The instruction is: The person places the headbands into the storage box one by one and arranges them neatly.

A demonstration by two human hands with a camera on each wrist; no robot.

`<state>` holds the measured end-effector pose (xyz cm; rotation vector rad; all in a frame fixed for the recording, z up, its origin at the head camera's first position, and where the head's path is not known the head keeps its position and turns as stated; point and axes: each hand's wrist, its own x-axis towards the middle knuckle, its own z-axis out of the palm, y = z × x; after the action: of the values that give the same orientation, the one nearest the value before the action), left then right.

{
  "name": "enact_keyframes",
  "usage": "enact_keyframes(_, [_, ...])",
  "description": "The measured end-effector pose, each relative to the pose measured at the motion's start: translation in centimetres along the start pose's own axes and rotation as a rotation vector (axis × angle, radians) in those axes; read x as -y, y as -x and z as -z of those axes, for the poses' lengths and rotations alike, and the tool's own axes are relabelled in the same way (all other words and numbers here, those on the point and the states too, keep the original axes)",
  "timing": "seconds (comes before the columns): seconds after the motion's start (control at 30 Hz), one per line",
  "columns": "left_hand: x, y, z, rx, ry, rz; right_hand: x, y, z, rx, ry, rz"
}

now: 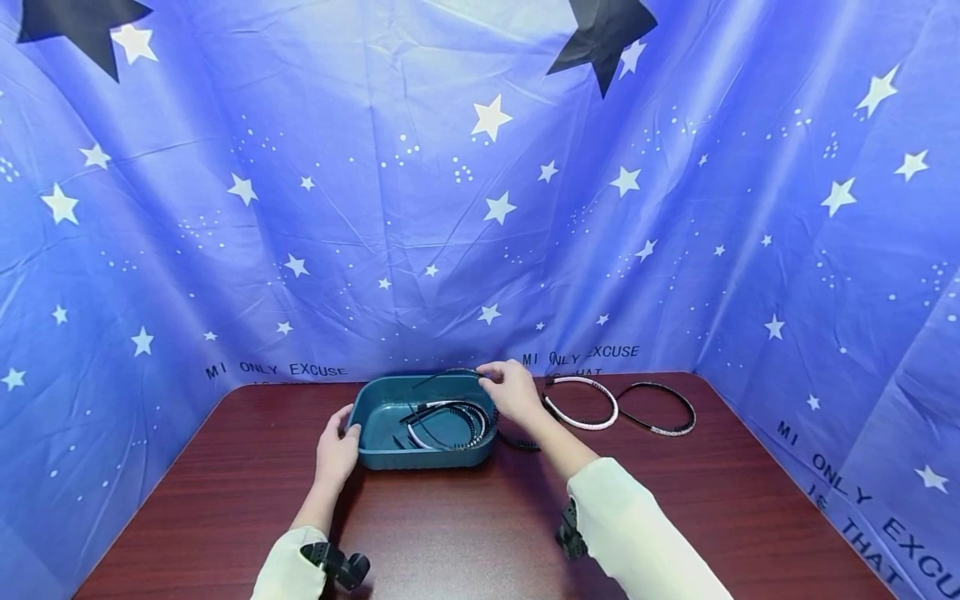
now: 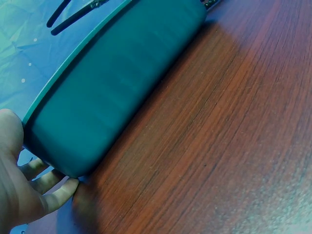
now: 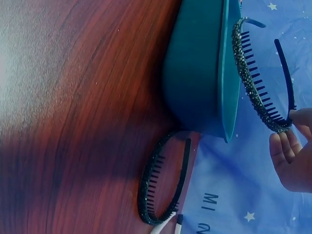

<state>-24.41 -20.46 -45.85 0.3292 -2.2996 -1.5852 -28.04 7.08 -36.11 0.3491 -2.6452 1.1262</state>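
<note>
Sleeves (image 1: 637, 533) of pale fabric cover both my forearms at the near edge of the surface (image 1: 465, 533). My right hand (image 1: 513, 390) pinches a dark toothed headband (image 3: 258, 92) at its curve, holding it just above the far right rim of the teal tray (image 1: 375, 408); thumb and fingertips (image 3: 280, 148) close on the band, the other fingers loosely curled. My left hand (image 1: 336, 450) rests against the tray's near left corner, fingers (image 2: 53, 195) fairly straight along the wall and touching it, thumb at the rim. Inside the tray lie more headbands (image 1: 446, 421). One black headband (image 3: 163, 180) lies on the surface just beside the tray's right wall. Further right, well apart from the tray, lie a white headband (image 1: 592, 408) and a black one (image 1: 663, 412). Blue starred cloth (image 1: 480, 208) stands behind.
</note>
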Motion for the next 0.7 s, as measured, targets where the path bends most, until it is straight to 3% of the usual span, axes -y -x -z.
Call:
enact_keyframes(0.27, [0.0, 0.0, -0.1, -0.002, 0.012, 0.000, 0.2, 0.4, -0.4, -0.030, -0.020, -0.030])
enact_keyframes(0.7, [0.1, -0.2, -0.1, 0.000, 0.006, 0.001, -0.5, 0.5, -1.4, -0.125, -0.011, 0.002])
